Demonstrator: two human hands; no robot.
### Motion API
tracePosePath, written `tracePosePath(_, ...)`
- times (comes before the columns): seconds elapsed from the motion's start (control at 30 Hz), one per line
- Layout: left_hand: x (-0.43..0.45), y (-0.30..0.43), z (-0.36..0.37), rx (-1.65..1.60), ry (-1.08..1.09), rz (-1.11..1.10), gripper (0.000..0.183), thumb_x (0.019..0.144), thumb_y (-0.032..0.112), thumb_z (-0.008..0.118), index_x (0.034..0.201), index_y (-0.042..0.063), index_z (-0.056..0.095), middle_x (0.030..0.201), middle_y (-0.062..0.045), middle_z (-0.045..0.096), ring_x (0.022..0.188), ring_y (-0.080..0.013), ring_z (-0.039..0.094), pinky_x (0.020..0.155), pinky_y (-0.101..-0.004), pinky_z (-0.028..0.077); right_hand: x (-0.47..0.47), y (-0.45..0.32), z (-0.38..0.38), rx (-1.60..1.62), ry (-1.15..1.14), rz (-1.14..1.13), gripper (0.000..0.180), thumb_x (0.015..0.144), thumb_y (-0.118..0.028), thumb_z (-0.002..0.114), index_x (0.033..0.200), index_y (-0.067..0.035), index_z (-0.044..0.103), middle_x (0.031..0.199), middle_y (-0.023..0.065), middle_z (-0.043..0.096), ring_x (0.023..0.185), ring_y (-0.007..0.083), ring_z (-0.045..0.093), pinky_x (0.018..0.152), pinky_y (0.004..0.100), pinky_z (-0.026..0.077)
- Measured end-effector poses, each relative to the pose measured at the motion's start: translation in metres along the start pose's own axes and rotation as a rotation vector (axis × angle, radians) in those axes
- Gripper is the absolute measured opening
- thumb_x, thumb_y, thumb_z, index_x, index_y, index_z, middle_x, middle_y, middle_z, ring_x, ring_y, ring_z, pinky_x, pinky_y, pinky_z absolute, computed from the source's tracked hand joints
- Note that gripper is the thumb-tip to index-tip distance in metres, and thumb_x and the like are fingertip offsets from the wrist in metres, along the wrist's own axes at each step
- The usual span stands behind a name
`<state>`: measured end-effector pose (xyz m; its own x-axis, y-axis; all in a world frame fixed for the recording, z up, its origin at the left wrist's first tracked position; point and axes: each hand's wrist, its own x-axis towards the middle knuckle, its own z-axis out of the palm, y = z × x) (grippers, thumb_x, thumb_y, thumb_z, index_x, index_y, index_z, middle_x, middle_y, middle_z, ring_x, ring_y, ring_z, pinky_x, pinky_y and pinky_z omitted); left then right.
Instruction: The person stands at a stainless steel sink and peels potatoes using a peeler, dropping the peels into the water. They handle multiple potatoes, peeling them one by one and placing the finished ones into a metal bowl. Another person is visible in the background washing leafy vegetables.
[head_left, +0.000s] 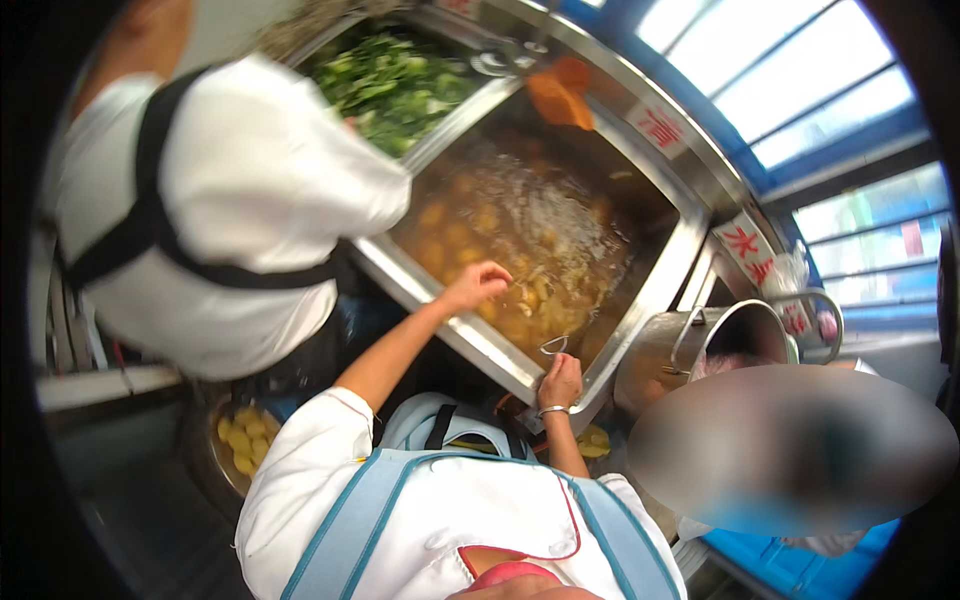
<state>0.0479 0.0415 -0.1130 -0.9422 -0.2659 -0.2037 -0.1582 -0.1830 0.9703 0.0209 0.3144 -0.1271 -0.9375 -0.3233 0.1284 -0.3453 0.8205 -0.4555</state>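
Observation:
My left hand (480, 286) hovers over the near left edge of a stainless steel sink (480, 346), its fingers loosely bent and nothing visible in them. A peeler (555, 345) with a looped metal head is in my right hand (561, 381), close to the sink's near corner. Brownish water fills the sink, and several potatoes (536, 289) lie in it, blurred by the murk. The water's surface is rippled and churned in the middle. A bracelet circles my right wrist.
A co-worker (247, 165) in white stands close on my left, beside a sink of leafy greens (397, 82). Orange cloth or glove (562, 94) hangs at the far rim. A metal pot (660, 356) lies tilted at right. Peeled potatoes (247, 439) fill a basin lower left.

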Motion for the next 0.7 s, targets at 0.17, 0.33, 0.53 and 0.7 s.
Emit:
tracePosePath(0.17, 0.155, -0.096, -0.114, 1.107, 0.261, -0.197, 0.064, 0.076, 0.032, 0.069, 0.129, 0.006, 0.044, 0.124, -0.025, 0.049, 0.111, -0.0408, 0.052, 0.088, -0.0473, 0.047, 0.007, -0.020, -0.011, 0.027, -0.055, 0.038, 0.016, 0.092, -0.017, 0.052, 0.087, -0.005, 0.059, 0.081, 0.0138, 0.056, 0.076, 0.0342, 0.056, 0.066, 0.0433, 0.044)
tracePosePath(0.33, 0.210, -0.106, -0.056, 1.023, 0.160, -0.472, 0.091, 0.068, 0.034, 0.075, 0.140, 0.008, 0.025, 0.131, -0.026, 0.040, 0.117, -0.0419, 0.047, 0.094, -0.0451, 0.044, 0.006, -0.020, -0.009, -0.039, -0.046, 0.105, 0.011, 0.089, -0.015, 0.056, 0.087, -0.005, 0.059, 0.076, 0.0126, 0.054, 0.072, 0.0318, 0.056, 0.063, 0.0414, 0.044)
tracePosePath(0.53, 0.204, -0.135, -0.078, 0.527, -0.064, -0.541, 0.104, 0.059, 0.044, 0.082, 0.139, 0.001, 0.030, 0.134, -0.020, 0.044, 0.120, -0.0366, 0.047, 0.096, -0.0490, 0.042, 0.014, -0.024, -0.009, -0.077, -0.063, 0.066, 0.010, 0.089, -0.014, 0.057, 0.087, -0.005, 0.060, 0.075, 0.0124, 0.054, 0.070, 0.0318, 0.056, 0.061, 0.0412, 0.044)
tracePosePath(0.7, 0.170, -0.077, -0.062, -0.955, -0.211, -0.616, 0.058, 0.091, 0.043, 0.053, 0.126, -0.003, 0.047, 0.116, -0.019, 0.059, 0.102, -0.0292, 0.061, 0.084, -0.0416, 0.053, 0.014, -0.022, -0.008, -0.061, -0.056, 0.086, 0.011, 0.089, -0.015, 0.057, 0.086, -0.005, 0.060, 0.075, 0.0119, 0.055, 0.071, 0.0318, 0.057, 0.062, 0.0409, 0.045)
